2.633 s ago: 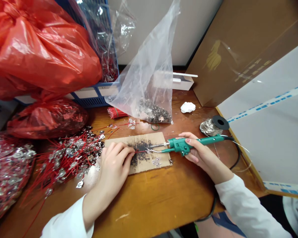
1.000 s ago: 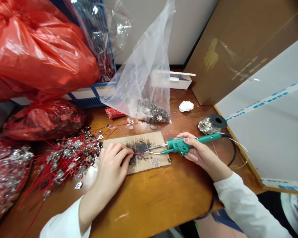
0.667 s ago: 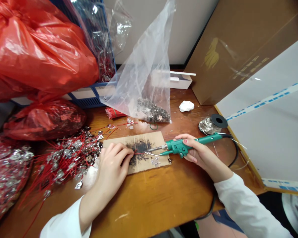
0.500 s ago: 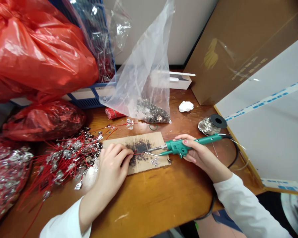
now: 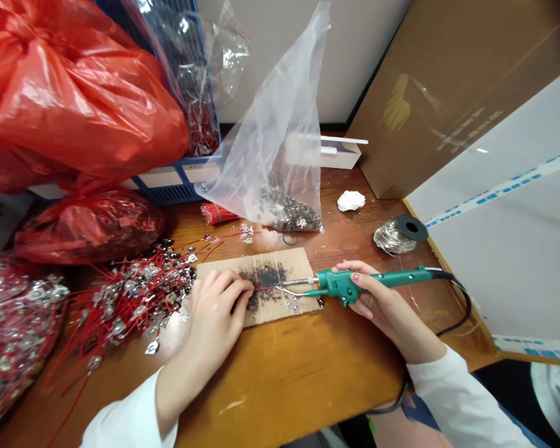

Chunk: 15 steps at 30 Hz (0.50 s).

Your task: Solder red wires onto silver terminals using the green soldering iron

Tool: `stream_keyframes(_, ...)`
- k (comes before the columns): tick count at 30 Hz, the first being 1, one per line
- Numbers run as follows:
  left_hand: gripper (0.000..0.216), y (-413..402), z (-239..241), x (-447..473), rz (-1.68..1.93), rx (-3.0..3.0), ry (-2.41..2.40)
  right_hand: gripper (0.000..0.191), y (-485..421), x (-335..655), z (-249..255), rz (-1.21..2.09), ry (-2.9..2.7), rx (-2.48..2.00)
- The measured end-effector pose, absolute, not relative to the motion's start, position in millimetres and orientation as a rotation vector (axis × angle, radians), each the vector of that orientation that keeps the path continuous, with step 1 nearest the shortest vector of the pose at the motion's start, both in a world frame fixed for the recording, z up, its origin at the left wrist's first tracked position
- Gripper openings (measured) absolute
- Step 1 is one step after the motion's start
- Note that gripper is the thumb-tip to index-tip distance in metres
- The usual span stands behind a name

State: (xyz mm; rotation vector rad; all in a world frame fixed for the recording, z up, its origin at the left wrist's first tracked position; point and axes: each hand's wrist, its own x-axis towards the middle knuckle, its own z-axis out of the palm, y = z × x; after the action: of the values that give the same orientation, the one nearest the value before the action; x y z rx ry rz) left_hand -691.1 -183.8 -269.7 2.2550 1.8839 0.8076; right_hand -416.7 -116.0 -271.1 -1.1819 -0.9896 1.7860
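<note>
Head view: your wooden workbench (image 5: 280,386) carries a scorched cardboard pad (image 5: 287,262); your right hand (image 5: 382,305) is clamped around a green soldering iron (image 5: 378,279), its tip over the pad; your left hand (image 5: 210,317) pinches a red wire (image 5: 264,287) on the pad, just beside that tip.

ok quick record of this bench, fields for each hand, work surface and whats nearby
left hand: pinches a red wire over the cardboard
right hand: holds a green soldering iron with a thin silver wire alongside its tip
work surface: scorched cardboard scrap on a wooden table
nearby: heap of red wires with metal lugs, spool of silver wire, clear plastic bag
</note>
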Motion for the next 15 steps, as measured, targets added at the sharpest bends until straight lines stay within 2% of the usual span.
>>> stream_keyframes(15, 0.020, -184.3, -269.5, -690.3, 0.835, 2.246, 1.883, 0.023, -117.5, -415.3, -273.3, 1.768, -1.020, -1.191)
